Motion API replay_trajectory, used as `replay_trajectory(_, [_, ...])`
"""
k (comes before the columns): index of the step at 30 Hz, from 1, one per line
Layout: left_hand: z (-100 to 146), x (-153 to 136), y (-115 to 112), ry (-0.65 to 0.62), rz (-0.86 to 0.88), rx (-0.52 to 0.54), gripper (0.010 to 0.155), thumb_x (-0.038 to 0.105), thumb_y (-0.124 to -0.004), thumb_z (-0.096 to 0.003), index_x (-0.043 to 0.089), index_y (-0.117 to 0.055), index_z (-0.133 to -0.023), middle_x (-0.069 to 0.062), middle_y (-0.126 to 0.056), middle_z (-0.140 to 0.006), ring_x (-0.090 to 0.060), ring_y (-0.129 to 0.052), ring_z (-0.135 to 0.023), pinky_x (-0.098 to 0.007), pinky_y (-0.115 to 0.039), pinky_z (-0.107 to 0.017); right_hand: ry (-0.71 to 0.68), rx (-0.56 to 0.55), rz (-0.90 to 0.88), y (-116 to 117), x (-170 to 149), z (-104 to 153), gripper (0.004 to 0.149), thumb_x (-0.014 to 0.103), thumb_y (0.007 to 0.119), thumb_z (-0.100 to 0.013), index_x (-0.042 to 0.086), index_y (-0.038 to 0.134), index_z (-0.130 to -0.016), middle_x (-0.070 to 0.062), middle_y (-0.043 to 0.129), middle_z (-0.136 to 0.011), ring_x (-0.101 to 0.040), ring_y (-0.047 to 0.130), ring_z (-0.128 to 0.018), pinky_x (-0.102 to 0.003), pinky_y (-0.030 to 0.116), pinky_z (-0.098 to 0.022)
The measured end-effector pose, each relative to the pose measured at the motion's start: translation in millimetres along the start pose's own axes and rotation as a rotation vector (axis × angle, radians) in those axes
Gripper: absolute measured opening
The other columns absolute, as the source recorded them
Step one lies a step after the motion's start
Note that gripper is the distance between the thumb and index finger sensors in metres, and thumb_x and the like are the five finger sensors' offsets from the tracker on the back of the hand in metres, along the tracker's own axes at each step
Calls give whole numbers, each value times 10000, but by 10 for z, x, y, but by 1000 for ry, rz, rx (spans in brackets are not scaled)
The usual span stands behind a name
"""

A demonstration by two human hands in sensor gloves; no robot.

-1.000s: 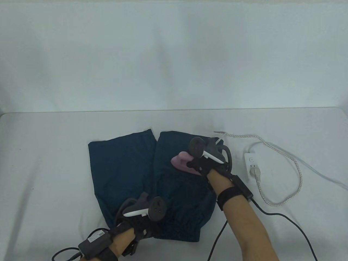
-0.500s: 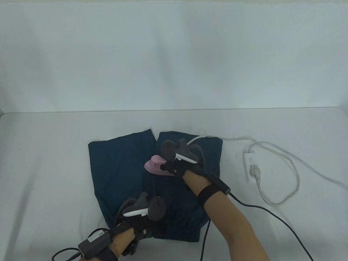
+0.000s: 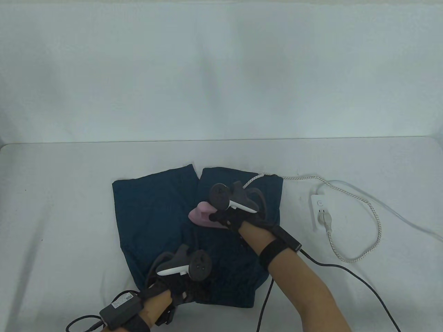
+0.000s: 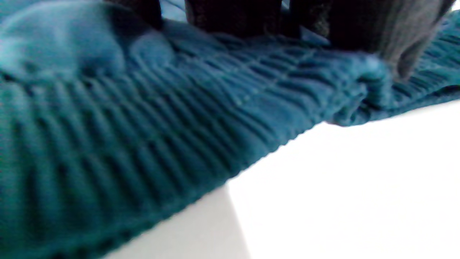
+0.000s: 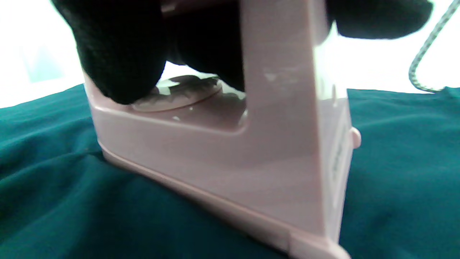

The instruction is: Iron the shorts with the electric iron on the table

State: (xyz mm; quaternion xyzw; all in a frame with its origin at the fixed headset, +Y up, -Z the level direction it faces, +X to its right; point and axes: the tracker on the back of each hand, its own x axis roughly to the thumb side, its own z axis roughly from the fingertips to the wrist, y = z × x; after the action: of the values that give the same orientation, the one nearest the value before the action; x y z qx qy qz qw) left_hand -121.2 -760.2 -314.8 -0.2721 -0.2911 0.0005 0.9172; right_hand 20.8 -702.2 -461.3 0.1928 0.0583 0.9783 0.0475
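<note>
Dark teal shorts (image 3: 152, 211) lie flat on the white table, legs pointing away and the elastic waistband (image 4: 143, 126) at the near edge. A pink electric iron (image 3: 202, 215) stands sole-down on the right leg near the middle seam. My right hand (image 3: 226, 218) grips its handle, with gloved fingers (image 5: 122, 54) curled round the handle above the iron's body (image 5: 233, 151). My left hand (image 3: 179, 289) rests on the waistband, its fingers (image 4: 233, 14) pressing down on the gathered fabric.
A white power strip (image 3: 320, 211) lies to the right of the shorts with the iron's plug (image 3: 325, 218) in it. The braided cord (image 3: 377, 221) loops over the table on the right. A black glove cable (image 3: 346, 269) trails beside my right forearm.
The iron slid left across the right leg to the middle seam, then came back slightly right and nearer. Its cord trailed along. My left hand stayed on the waistband.
</note>
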Motion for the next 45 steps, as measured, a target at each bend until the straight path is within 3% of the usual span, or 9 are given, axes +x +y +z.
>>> replay_trajectory(24, [2,18,-8,6,-11,0,722,564,-815,-437,463,-489,-1073,93,-487,-1086,-197,-597,-925,-612,-488,-757,160,-10,8,-46,-841,599,603,511,942,-404,374,708,-943,117,894,-733,-86,984,-542,-435,851,-308])
replay_trajectory(33, [2,20,-9,5,-9,0,724,563,-817,-436,463,-489,-1073,94,-487,-1086,-197,-597,-924,-612,-487,-757,140,-19,-20,-27,-732,499,609,508,946,-402,373,707,-946,118,893,-734,-91,982,-543,-433,849,-310])
replay_trajectory(45, [3,11,-7,6,-5,1,723,564,-817,-435,463,-491,-1073,96,-487,-1085,-193,-598,-922,-610,-488,-757,51,-8,-45,-3,-274,151,617,508,945,-404,368,702,-953,115,894,-736,-90,984,-542,-428,852,-305])
